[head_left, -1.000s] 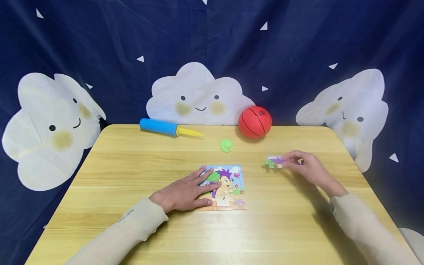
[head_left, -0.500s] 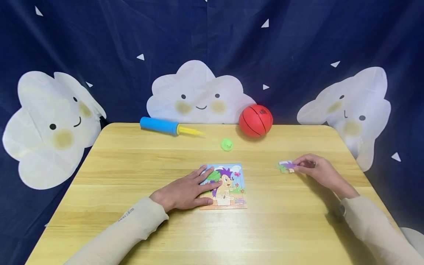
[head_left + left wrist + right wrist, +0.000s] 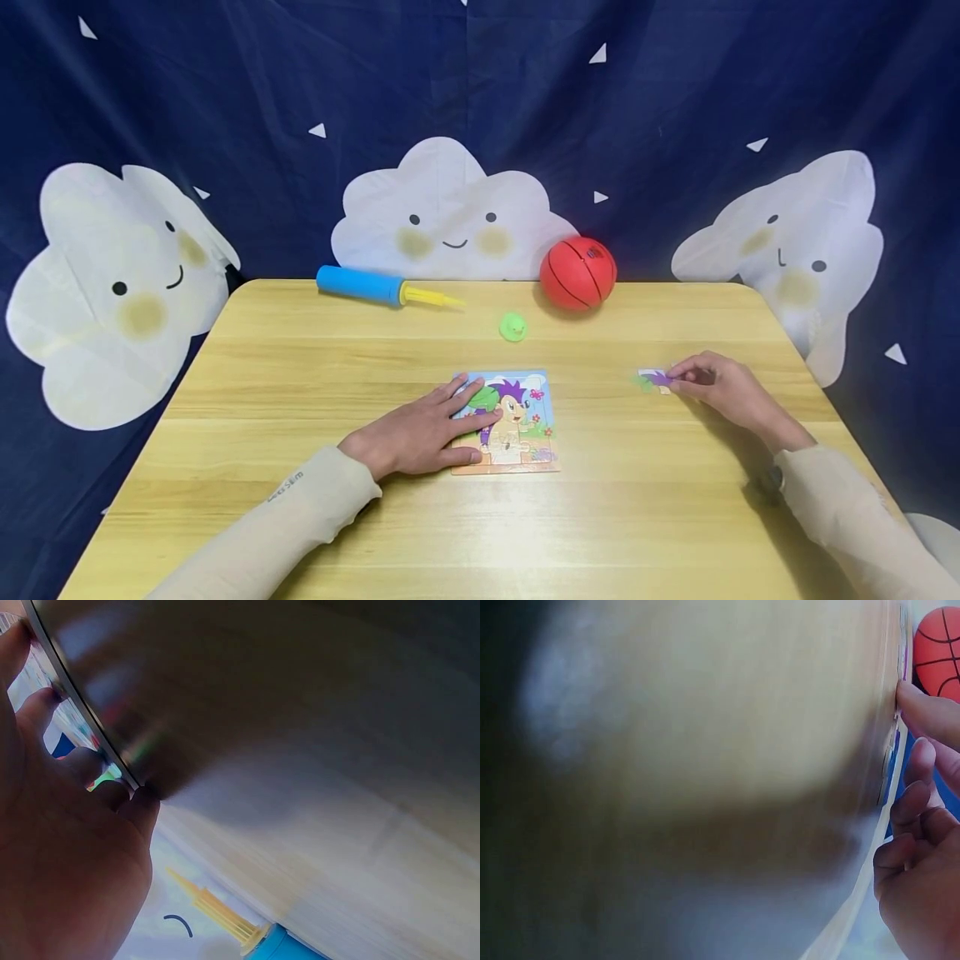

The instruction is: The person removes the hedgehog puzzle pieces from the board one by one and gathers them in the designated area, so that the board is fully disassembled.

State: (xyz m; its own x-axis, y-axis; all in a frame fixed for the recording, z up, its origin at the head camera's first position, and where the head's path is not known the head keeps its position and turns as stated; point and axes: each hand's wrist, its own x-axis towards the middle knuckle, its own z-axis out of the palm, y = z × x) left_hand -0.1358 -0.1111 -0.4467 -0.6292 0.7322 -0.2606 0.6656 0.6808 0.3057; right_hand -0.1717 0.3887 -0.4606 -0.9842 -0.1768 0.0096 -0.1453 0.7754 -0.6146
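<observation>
LEFT: our left hand (image 3: pixel 420 433) lies flat, fingers straight, on the puzzle board (image 3: pixel 517 421) at table (image 3: pixel 300 375) centre | RIGHT: our right hand (image 3: pixel 723 392) pinches the puzzle piece (image 3: pixel 654 379) well right of the board | RISK: a thin pinch – the piece may slip or skid; lighter left pressure may let the board slide.

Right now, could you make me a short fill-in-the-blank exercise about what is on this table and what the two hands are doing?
1. The left hand rests flat on the picture ____, which lies on the wooden table.
2. The right hand pinches a loose puzzle ____ on the table top.
3. Beside the blue air pump, at the far edge, sits a red toy ____.
4. The small duck between the ball and the board is ____ in colour.

Missing words: puzzle; piece; basketball; green
</observation>
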